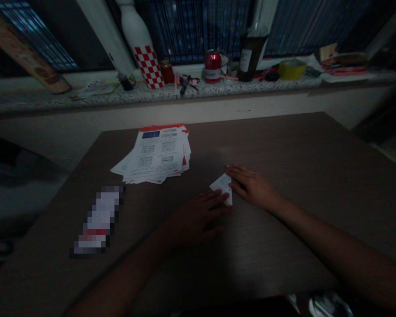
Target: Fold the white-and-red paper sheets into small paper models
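A small piece of folded white paper [222, 183] with pointed corners lies on the dark wooden table [284, 149]. My left hand [201, 215] rests over its near edge, fingers stretched out and spread, the fingertips touching the paper. From the right, my right hand [249, 184] lies flat at the paper's right side, its fingers extended along the far right edge. Parts of the paper are hidden beneath the fingers of both hands. The scene is dim, so the folds show only faintly.
A fanned stack of printed sheets [158, 154] lies at the back left. Nearer on the left is a blurred-out phone-like object [100, 220]. Behind the table, the granite windowsill [112, 102] carries a checkered bottle [148, 66], a red can [213, 66], a dark bottle [248, 57] and yellow tape [292, 69].
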{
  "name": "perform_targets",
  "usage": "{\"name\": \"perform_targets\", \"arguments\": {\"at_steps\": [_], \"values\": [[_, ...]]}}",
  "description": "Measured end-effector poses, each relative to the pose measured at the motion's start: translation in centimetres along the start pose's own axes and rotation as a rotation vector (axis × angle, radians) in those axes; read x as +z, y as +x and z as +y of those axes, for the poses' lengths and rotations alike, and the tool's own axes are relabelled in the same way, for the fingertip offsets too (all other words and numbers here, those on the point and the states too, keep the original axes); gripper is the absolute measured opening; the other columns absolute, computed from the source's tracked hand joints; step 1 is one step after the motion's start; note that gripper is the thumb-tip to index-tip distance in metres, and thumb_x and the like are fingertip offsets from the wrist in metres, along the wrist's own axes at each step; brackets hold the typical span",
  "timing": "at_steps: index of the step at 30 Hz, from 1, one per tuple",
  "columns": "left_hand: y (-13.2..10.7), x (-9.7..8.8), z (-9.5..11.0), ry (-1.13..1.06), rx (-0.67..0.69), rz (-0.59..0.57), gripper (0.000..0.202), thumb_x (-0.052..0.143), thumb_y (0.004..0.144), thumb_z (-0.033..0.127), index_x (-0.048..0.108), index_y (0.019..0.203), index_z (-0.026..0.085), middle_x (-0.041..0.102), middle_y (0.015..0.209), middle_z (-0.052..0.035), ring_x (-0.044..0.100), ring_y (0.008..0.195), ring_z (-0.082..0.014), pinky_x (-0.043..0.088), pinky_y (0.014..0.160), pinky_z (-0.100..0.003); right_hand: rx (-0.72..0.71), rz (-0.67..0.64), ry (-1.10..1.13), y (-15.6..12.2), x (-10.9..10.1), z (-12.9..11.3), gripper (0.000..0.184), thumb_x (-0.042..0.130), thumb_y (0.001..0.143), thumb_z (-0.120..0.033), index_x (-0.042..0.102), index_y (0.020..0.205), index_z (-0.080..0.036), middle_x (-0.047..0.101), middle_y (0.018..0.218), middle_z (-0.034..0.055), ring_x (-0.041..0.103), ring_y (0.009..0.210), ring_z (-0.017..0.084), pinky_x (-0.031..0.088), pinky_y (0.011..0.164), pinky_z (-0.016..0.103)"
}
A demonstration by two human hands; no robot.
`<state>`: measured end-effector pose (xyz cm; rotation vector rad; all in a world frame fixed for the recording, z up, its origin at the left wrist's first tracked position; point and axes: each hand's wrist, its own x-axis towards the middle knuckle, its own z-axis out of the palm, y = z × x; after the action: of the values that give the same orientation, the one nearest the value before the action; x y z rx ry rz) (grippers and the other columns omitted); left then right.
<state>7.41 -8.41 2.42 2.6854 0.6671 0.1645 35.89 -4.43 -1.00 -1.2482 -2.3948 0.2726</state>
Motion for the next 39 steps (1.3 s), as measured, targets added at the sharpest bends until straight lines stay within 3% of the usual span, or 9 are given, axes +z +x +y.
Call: {"name": "perform_targets", "arguments": {"at_steps": [14,24,31,34,39], "values": [[0.1,0.3,-0.3,0.025,0.052,-0.013,0.048,0.053,0.110,0.049,0.055,0.157,0.037,0.025,0.178,-0.0067,0.023,0.164,-0.0342,0.025,0.132,-0.060,0.003,-0.007,-0.016,-0.2,0.2,0.2,0.053,0.054,0.109,-0.036,0.051,0.160,-0.022,0.052,0.165,0.0087,0.048,0.153,0.031,0.045,0.124,0.055],[0.2,0.4,0.1,-0.009,0.020,0.043,0.043,0.058,0.108,0.050,0.063,0.149,0.037,0.034,0.175,-0.0065,0.026,0.164,-0.0342,0.029,0.130,-0.061,-0.006,0.016,0.050,-0.2,0.1,0.3,0.052,0.057,0.108,-0.033,0.054,0.159,-0.027,0.053,0.163,0.0098,0.048,0.153,0.032,0.044,0.124,0.060],[0.8,0.5,0.1,0.010,-0.013,0.037,0.062,0.051,0.109,0.056,0.040,0.166,0.033,0.044,0.170,-0.0082,0.035,0.160,-0.0318,0.030,0.130,-0.055,-0.008,-0.007,0.051,-0.3,0.1,0.4,0.051,0.051,0.110,-0.034,0.051,0.160,-0.026,0.051,0.165,0.0094,0.044,0.155,0.031,0.041,0.126,0.060],[1.1,0.8,0.0,0.037,-0.032,0.060,0.064,0.050,0.110,0.053,0.037,0.167,0.027,0.048,0.167,-0.0101,0.041,0.156,-0.0307,0.032,0.129,-0.052,-0.005,0.002,0.067,-0.4,0.2,0.7,0.050,0.050,0.111,-0.035,0.050,0.161,-0.027,0.052,0.165,0.0086,0.046,0.154,0.031,0.041,0.126,0.060],[1.3,1.2,-0.1,0.126,-0.092,0.100,0.063,0.044,0.112,0.054,0.038,0.166,0.022,0.042,0.169,-0.0154,0.044,0.153,-0.0321,0.036,0.125,-0.050,0.000,-0.004,0.080,-0.5,0.3,0.9,0.047,0.049,0.110,-0.031,0.054,0.156,-0.027,0.052,0.165,0.0080,0.047,0.154,0.030,0.042,0.125,0.059]]}}
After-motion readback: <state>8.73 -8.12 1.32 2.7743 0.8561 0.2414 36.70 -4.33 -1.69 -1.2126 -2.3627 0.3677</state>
